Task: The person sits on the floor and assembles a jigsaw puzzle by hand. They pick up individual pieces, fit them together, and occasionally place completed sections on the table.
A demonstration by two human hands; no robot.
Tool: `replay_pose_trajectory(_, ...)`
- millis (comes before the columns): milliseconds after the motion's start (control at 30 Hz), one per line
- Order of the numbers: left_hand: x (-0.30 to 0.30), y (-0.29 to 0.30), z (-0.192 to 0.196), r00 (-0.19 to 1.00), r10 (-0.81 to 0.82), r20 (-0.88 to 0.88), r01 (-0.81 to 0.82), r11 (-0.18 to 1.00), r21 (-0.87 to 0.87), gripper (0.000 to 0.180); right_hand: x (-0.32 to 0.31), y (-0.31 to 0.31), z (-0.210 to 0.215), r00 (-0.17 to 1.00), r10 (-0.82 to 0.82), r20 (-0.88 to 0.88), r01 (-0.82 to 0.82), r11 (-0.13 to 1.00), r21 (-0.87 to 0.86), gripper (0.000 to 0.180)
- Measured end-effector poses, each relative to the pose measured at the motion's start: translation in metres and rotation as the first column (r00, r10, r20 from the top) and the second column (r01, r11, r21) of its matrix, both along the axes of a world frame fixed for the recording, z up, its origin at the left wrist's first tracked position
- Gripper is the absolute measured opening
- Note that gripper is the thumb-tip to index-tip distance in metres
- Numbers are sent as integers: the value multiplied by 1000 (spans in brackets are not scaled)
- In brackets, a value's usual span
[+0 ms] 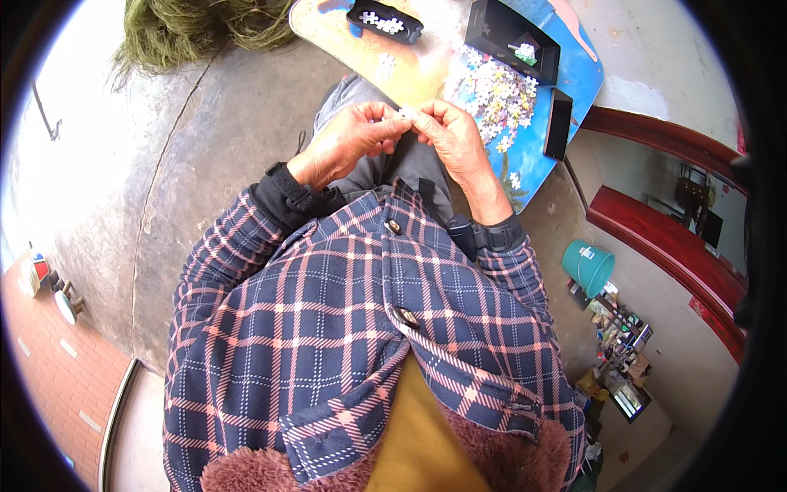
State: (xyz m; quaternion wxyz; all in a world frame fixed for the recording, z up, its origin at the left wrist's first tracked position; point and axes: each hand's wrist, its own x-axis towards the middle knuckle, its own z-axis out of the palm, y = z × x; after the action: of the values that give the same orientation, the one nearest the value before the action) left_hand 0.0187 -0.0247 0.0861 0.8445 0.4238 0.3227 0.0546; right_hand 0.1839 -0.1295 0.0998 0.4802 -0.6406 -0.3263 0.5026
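Note:
My left hand point(352, 139) and my right hand point(452, 141) meet over my lap, fingertips pinched together. Between them is a small white jigsaw piece point(405, 113), partly covered by the fingers. Just beyond my right hand, a heap of pale, mixed-colour jigsaw pieces point(502, 97) lies spread on a table with a beach-picture top point(537, 174). A black tray point(410, 36) with a few white pieces in it sits at the far side of the table. To its right stands an open black box point(490, 33) with something white and green inside.
A black phone-like slab point(558, 123) lies at the table's right edge. Dry green fibrous stuff point(197, 33) is heaped on the concrete floor at far left. A teal bucket point(589, 266) and assorted clutter point(623, 336) stand to my right, near a red-framed cabinet point(648, 238).

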Motion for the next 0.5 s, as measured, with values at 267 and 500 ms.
replay_pose_trajectory(267, -2, -1, -1, 995, 88, 35, -88, 996, -18, 11, -1, -1, -2, 999, 34, -20, -35, 998, -48, 17)
replay_pose_trajectory(500, -3, 2, -16, 990, 139, 26, -136, 985, -104, 14, -1, 8, -11, 997, -21, -70, 16, 997, -75, 17)
